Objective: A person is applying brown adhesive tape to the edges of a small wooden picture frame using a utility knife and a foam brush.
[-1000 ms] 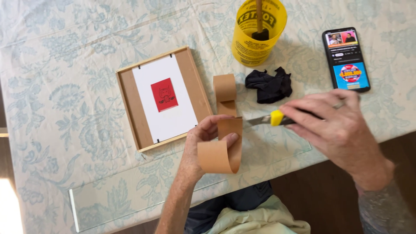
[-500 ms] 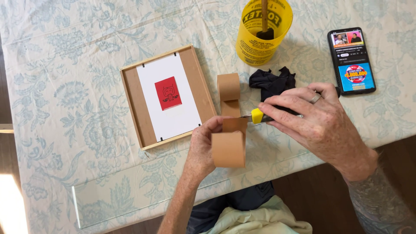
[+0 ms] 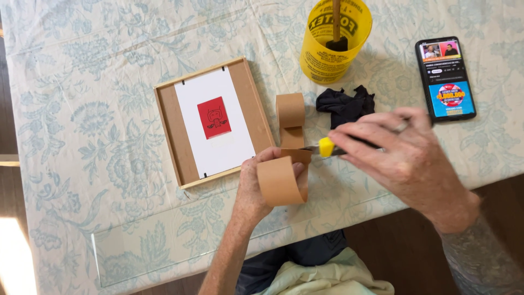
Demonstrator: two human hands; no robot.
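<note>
Brown paper tape [image 3: 281, 180], pulled in a curling strip from its roll [image 3: 290, 109], is being pinched in the left hand [image 3: 256, 183] near the tabletop's [image 3: 71, 109] front edge. The right hand [image 3: 401, 158] is closing around a yellow-tipped utility knife [image 3: 326, 147], its blade lying against the strip just beside the left fingers. The strip looks not yet severed. A square wooden picture frame [image 3: 213, 121], lying back-up with a white sheet and small red print, is carrying no visible tape. A clear glass pane [image 3: 164, 251], yellow plastic tub [image 3: 334, 41], crumpled black cloth [image 3: 345, 105] and smartphone [image 3: 445, 78] are lying nearby.
</note>
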